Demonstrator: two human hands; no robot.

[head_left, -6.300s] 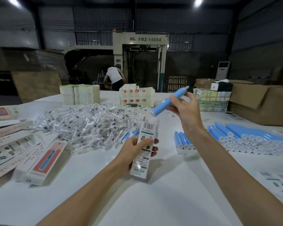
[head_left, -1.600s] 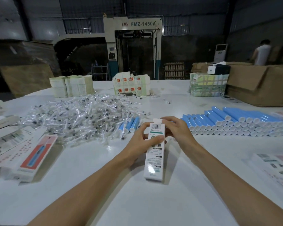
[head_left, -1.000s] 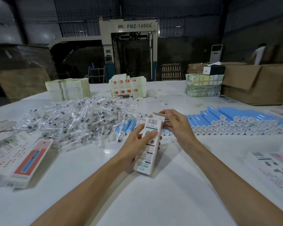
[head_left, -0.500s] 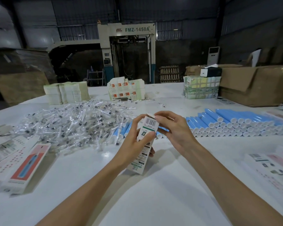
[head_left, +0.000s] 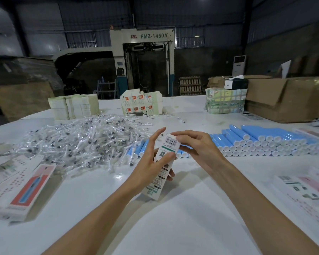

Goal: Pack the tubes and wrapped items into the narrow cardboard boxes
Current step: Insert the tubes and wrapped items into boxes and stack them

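My left hand grips a narrow white cardboard box, tilted with its top end away from me. My right hand holds the box's top end, fingers curled over the barcode flap. The box's contents are hidden. Blue tubes with white caps lie stacked in rows to the right, with a few more behind my left hand. A heap of clear wrapped items spreads over the table's left centre.
Printed narrow boxes lie at the left edge and flat cartons at the right. Stacks of folded cartons and a bundle stand at the back. A large brown box sits far right.
The box's top end has come up and its bottom has left the table. My right hand's fingers have closed over the top flap. The view has tilted slightly.
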